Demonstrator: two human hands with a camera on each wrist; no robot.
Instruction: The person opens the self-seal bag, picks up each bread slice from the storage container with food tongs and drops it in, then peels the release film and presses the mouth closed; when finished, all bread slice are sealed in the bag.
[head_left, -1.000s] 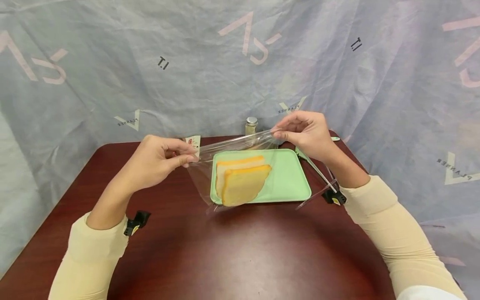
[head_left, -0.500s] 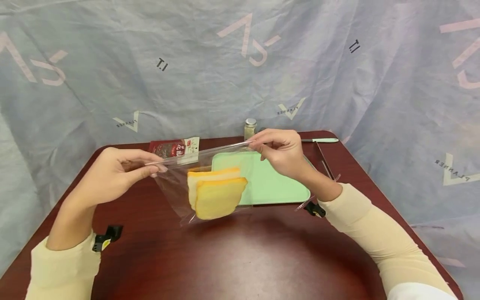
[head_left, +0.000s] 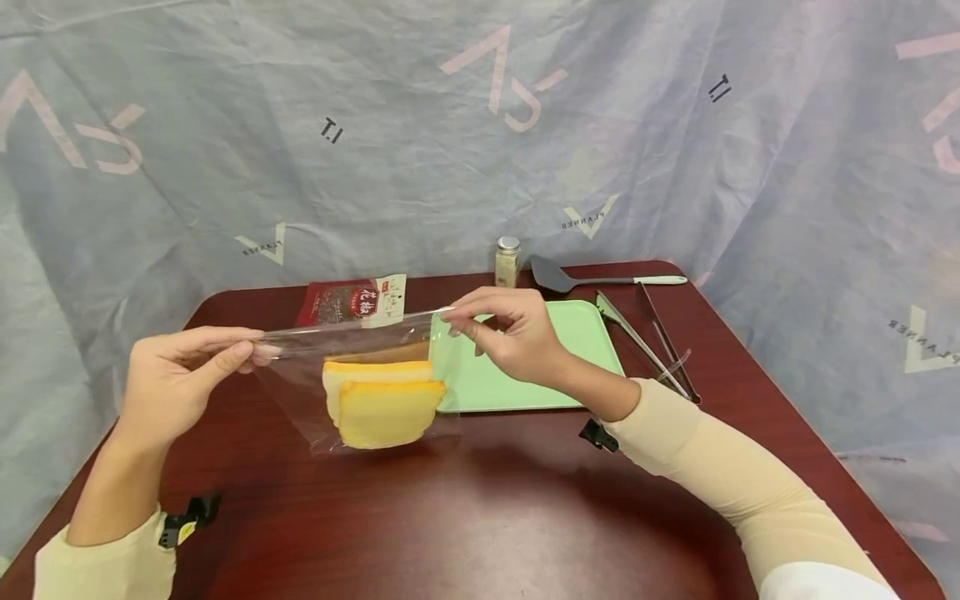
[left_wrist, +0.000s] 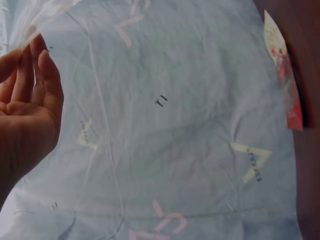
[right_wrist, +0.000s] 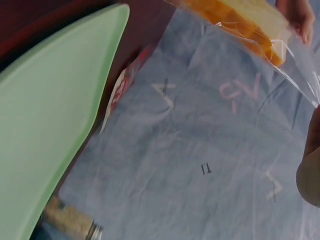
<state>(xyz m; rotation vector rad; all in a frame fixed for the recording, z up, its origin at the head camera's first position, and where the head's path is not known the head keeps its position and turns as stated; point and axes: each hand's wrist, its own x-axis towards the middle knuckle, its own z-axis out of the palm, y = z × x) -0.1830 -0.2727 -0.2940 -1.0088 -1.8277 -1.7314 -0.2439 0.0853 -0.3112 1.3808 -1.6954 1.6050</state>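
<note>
A clear plastic bag [head_left: 300, 400] hangs above the table between my two hands. Inside it are two slices of bread [head_left: 392, 414] with orange-yellow crusts, one in front of the other. My left hand [head_left: 183, 379] pinches the left end of the bag's top edge between thumb and fingers; the left wrist view shows that hand [left_wrist: 32, 100] at its left side. At the other end of the top edge, my right hand [head_left: 513, 333] pinches the plastic the same way. The bag's right side overlaps the left end of the light green tray [head_left: 577, 342].
A red seasoning packet [head_left: 348, 302] lies behind the bag. Behind the tray stand a spice jar [head_left: 507, 265] and a spatula [head_left: 555, 275] lying flat. Metal tongs [head_left: 645, 342] lie right of the tray. A grey cloth backdrop [head_left: 420, 150] closes off the table's back.
Both hands have carried the bag with the bread leftward and slightly down, from over the tray to its left. The packet, spatula and tongs have come into fuller view.
</note>
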